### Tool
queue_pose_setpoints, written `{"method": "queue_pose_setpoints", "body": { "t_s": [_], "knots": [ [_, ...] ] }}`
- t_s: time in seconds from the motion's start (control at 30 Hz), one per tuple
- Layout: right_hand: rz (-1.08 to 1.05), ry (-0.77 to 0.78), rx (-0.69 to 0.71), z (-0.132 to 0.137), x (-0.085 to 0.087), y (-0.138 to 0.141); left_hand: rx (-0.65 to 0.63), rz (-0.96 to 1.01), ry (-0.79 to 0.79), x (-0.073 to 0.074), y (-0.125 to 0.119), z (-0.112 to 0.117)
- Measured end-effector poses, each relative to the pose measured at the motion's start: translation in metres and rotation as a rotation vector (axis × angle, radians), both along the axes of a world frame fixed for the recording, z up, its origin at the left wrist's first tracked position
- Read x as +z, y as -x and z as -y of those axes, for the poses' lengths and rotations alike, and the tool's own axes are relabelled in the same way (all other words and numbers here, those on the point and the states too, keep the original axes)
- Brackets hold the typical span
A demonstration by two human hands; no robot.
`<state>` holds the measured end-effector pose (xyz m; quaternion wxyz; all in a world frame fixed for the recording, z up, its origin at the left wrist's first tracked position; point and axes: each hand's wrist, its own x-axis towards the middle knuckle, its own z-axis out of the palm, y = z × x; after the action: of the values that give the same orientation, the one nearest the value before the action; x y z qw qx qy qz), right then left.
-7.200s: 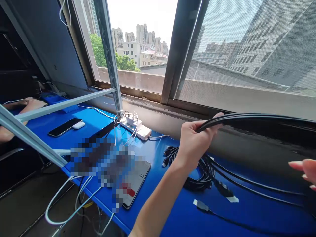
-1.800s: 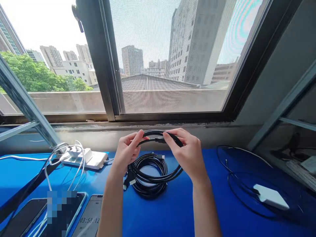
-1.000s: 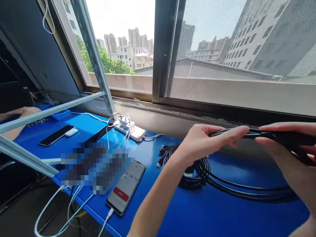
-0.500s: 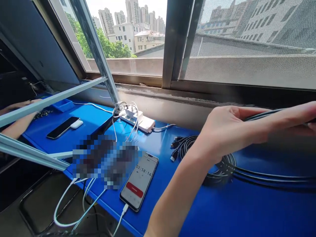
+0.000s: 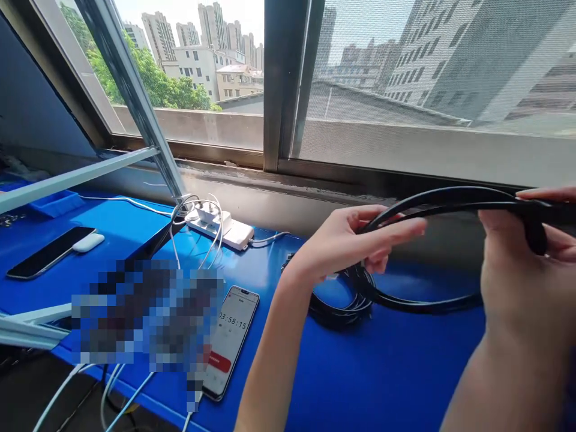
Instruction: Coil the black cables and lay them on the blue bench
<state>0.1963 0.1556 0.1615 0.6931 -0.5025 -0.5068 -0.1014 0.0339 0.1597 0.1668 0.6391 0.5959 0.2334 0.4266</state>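
A looped black cable (image 5: pixel 432 306) is stretched between my two hands above the blue table. My left hand (image 5: pixel 351 240) has its fingers curled around the left side of the loop, with the thumb extended along it. At the right edge, my right hand (image 5: pixel 513 258) grips the gathered strands, and a dark cable end hangs down by its fingers. Part of that grip is cut off by the frame. Beneath and behind my left hand, a coil of black cables (image 5: pixel 342 315) lies on the table, partly hidden by my wrist.
A phone (image 5: pixel 238 321) showing a timer lies left of my left forearm. Behind it are a white power strip (image 5: pixel 234 231) and tangled cords. Another dark phone (image 5: pixel 49 252), a metal frame (image 5: pixel 130 90) and a blue tray (image 5: pixel 58 203) stand farther left. Windows line the back.
The view has swung right, bringing my right hand and the cable loop into sight. A person's arm at the far left has left the view.
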Motion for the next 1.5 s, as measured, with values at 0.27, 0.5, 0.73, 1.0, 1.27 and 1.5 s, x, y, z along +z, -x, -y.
{"method": "queue_pose_setpoints", "body": {
  "t_s": [0.27,0.5,0.73,1.0,1.27,1.5],
  "knots": [
    [0.003,0.034,0.004,0.003,0.000,-0.007,0.412,-0.458,-0.037,-0.012,-0.021,0.000],
    [0.141,0.454,0.354,0.011,-0.006,-0.014,0.749,-0.480,-0.079,-0.008,-0.002,0.007],
    [0.185,0.681,0.374,-0.023,-0.056,-0.005,0.915,-0.664,-0.023,-0.060,0.012,0.003],
    [0.107,0.707,0.278,-0.028,-0.116,0.008,0.963,-0.664,-0.062,-0.129,-0.005,0.008],
    [-0.118,0.662,0.338,-0.038,-0.141,0.010,1.057,-0.701,-0.059,-0.140,0.004,0.007],
    [-0.416,0.535,0.363,-0.024,-0.161,0.001,1.158,-0.658,-0.048,-0.139,0.013,0.001]
  ]
}}
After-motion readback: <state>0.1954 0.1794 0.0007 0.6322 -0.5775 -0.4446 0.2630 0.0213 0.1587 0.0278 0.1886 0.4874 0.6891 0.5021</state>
